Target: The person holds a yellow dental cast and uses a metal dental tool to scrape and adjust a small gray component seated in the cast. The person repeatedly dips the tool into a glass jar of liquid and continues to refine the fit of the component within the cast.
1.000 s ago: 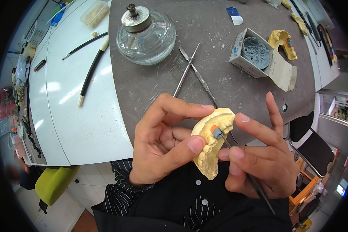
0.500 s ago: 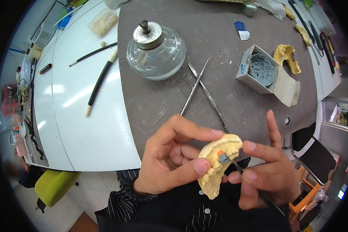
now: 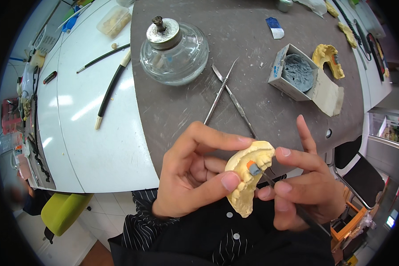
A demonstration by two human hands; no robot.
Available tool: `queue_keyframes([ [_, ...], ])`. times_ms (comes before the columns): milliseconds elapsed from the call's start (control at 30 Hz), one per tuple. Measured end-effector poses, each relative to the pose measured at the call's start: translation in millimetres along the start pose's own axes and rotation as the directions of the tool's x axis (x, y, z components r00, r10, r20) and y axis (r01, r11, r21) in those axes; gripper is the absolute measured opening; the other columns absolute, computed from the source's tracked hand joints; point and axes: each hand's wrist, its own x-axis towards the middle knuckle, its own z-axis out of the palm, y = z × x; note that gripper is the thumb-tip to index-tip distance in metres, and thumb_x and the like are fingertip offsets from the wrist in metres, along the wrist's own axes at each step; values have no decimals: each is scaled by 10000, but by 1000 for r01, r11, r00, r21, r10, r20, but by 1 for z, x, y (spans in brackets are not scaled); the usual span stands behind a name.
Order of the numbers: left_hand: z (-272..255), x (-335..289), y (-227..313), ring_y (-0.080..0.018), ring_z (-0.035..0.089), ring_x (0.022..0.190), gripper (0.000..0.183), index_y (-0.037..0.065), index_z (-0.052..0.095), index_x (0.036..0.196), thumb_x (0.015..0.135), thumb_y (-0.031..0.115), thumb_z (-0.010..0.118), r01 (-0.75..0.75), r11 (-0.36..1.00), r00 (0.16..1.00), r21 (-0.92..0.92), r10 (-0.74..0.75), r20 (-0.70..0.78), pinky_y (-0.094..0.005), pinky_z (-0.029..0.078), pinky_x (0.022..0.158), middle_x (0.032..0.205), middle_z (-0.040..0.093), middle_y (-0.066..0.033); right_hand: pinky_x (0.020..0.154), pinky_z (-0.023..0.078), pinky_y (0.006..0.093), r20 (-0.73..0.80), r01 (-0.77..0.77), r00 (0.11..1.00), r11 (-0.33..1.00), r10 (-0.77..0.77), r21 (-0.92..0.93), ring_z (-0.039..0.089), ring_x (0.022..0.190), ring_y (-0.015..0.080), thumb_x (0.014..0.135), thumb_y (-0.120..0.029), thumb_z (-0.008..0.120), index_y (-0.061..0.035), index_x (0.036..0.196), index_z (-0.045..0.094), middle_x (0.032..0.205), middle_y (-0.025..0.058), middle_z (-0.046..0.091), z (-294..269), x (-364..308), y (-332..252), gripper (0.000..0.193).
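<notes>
We watched close work on a plaster model (image 3: 247, 187) held up in front of the dark shirt, just off the near edge of the brown mat (image 3: 186, 108). Left hand (image 3: 193, 173): thumb and forefinger pinched the model, the other fingers curled behind. Right hand (image 3: 312, 190): fingertips gripped a thin dark tool (image 3: 268, 180) like a pen, one fingertip braced at the model's rim, another finger raised.

We judged the step to be fine shaping at the grey tooth (image 3: 254, 170), beside its orange patch (image 3: 250, 164). The tool's point lay close to it — contact we could not tell. By our reading, the next move called for a light, braced stroke and a steady left pinch, sparing the neighbouring teeth.

On the mat we noted two crossed metal tools (image 3: 237, 107), a glass lamp (image 3: 175, 60) and an open box (image 3: 292, 92) of grey stuff.
</notes>
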Motion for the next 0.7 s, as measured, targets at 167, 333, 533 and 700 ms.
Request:
queue_keyframes([
  [167, 3, 5, 6, -247, 635, 801, 358, -77, 400, 1074, 817, 98, 576, 84, 995, 996, -56, -84, 3, -296, 557, 651, 1053, 518, -240, 1009, 116, 620, -70, -31, 997, 997, 36, 72, 474, 1135, 231, 728, 43, 463, -85, 1034, 468, 731, -6, 629, 3, 4, -2, 332],
  [333, -1, 0, 4, -208, 635, 791, 348, -71, 409, 1073, 818, 96, 577, 65, 998, 997, 23, -64, -30, -252, 544, 627, 1055, 523, -227, 1022, 130, 594, -105, -11, 994, 1000, 10, -12, 475, 1125, 220, 729, 59, 486, -74, 1017, 488, 715, 17, 639, 11, 4, -3, 317],
  [533, -1, -1, 1, -183, 633, 786, 342, -57, 420, 1075, 813, 86, 587, -17, 997, 1000, 81, 17, 5, -229, 530, 623, 1069, 521, -218, 1022, 140, 585, -156, -28, 987, 999, 23, -32, 477, 1118, 208, 729, 53, 510, -72, 1000, 506, 693, 18, 643, 12, 2, -8, 298],
  [700, -3, 1, -2, -221, 624, 854, 329, -50, 421, 1077, 807, 44, 584, -70, 996, 996, 57, 67, 52, -252, 538, 670, 1091, 512, -225, 1022, 149, 578, -122, 9, 992, 999, -14, -41, 479, 1114, 210, 729, 51, 510, -68, 993, 508, 697, 21, 647, 10, 0, -4, 290],
])
